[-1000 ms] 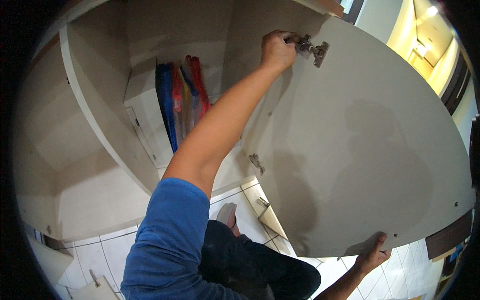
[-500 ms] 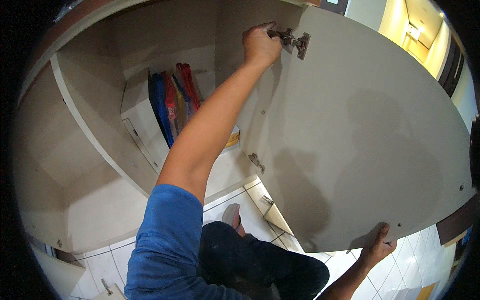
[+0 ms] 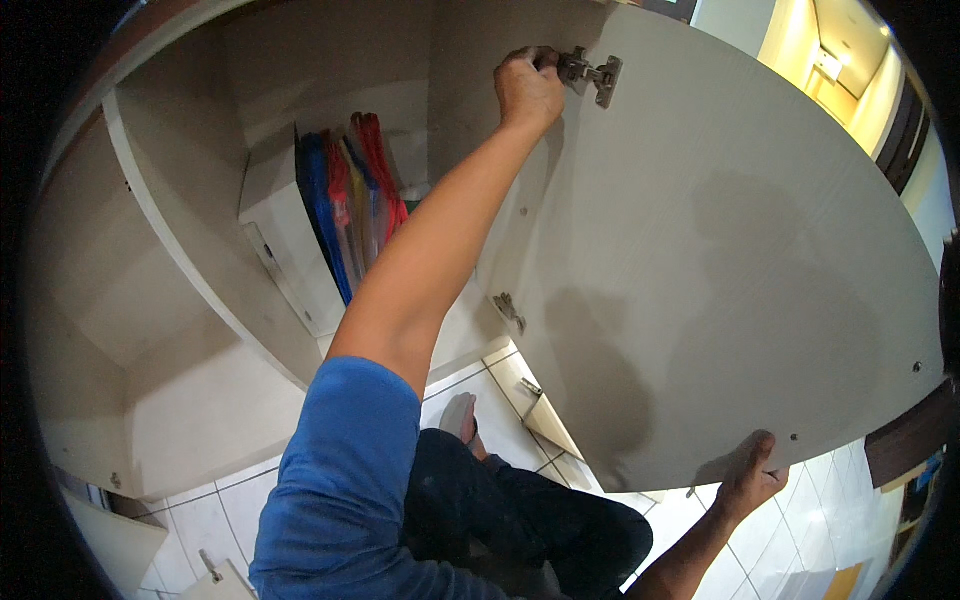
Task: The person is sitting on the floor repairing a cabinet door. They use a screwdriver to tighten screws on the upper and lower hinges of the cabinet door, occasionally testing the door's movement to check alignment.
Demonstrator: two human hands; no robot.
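A large pale grey cabinet door (image 3: 740, 230) stands swung out on the right, its inner face toward me. At its upper left, a metal hinge (image 3: 590, 75) joins it to the cabinet side. My left hand (image 3: 530, 92) reaches up with its fingers closed around the cabinet end of that hinge; the fingertips are partly hidden. My right hand (image 3: 752, 485) grips the door's bottom edge, thumb on the inner face and fingers beneath, mostly out of sight. A lower hinge (image 3: 508, 312) sits on the cabinet side, near the door's lower left.
Inside the cabinet, red, blue and clear folders (image 3: 350, 200) lean beside a white box (image 3: 285, 230). An upright divider (image 3: 190, 250) separates a left compartment. Below, white floor tiles (image 3: 240, 510) surround my leg, and a smaller open door (image 3: 545, 420) juts out low down.
My left thumb and fingers have curled in closer at the hinge. The door's lower edge appears slightly higher, with my right hand still on it.
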